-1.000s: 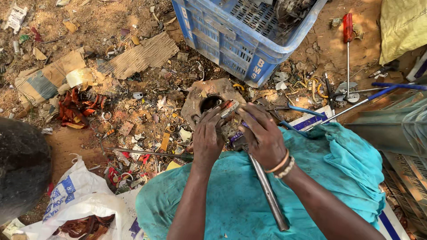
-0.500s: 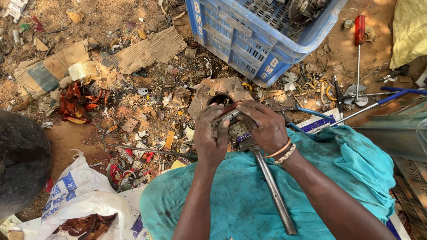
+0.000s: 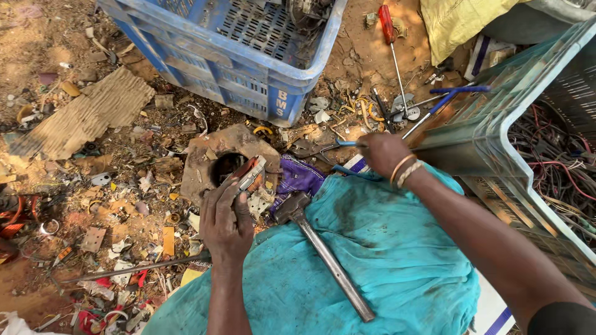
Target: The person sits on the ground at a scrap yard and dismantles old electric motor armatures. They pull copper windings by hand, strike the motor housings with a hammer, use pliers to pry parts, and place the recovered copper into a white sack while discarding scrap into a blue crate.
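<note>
My left hand [image 3: 226,220] grips a small scrap part [image 3: 250,177] of red, white and copper-coloured metal, held over a worn wooden block [image 3: 205,164] with a round hole. My right hand [image 3: 382,152], with bangles at the wrist, is out to the right, its fingers closed around the blue handles of a pair of pliers [image 3: 332,147] lying on the ground. A metal hammer [image 3: 323,251] rests loose on the teal cloth [image 3: 385,260] over my lap, head toward the block. A purple rag [image 3: 298,177] lies beside the hammer head.
A blue plastic crate [image 3: 248,68] stands at the top. A translucent crate [image 3: 496,130] full of wires is at the right. A red-handled screwdriver [image 3: 389,31], a blue-handled tool [image 3: 456,91], cardboard [image 3: 87,115], a thin metal rod [image 3: 136,268] and scattered scrap cover the dirt.
My right hand has let go of the hammer and reached right to the pliers. The hammer now lies on the cloth. My left hand still holds the scrap part.
</note>
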`<state>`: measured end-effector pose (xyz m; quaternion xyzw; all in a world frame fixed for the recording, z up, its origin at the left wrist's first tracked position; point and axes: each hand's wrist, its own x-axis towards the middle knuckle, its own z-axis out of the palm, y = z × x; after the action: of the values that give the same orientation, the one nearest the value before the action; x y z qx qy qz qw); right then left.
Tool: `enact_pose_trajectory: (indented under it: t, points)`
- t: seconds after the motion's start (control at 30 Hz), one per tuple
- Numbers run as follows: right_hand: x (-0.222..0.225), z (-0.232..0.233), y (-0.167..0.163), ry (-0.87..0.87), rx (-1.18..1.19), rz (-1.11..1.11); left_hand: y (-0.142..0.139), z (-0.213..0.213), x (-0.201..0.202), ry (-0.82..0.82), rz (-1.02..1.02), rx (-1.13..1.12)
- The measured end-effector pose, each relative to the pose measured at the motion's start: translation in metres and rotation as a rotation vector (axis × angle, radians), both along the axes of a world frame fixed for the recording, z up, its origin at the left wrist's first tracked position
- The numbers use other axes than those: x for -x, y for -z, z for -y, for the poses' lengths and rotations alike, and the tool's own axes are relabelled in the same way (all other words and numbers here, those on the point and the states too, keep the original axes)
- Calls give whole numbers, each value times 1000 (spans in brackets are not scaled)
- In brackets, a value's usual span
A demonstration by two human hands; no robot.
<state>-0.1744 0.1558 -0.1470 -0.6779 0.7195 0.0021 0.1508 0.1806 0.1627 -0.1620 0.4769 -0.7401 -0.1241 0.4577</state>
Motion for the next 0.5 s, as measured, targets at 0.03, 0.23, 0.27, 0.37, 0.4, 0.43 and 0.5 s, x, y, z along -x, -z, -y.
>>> enact_pose_trajectory:
  t: [0.03, 0.23, 0.27, 0.37, 0.4, 0.43, 0.5]
  points:
    - [27, 14, 5, 31, -109, -125, 0, 1, 0, 6, 0, -7]
    - [97, 43, 35, 168, -8, -330, 4, 3, 1, -17, 89, 63]
    - [95, 43, 40, 161, 46, -277, 7, 3, 2, 14, 52, 35]
    - [99, 46, 59, 84, 28, -197, 15, 1, 1, 37, 42, -6]
    - [99, 49, 65, -10, 6, -351, 17, 1, 1, 31, 86, 1]
    - [100, 48, 71, -20, 8, -229, 18, 1, 2, 22, 32, 20]
    - [101, 49, 81, -56, -60, -347, 18, 3, 2, 14, -19, -14]
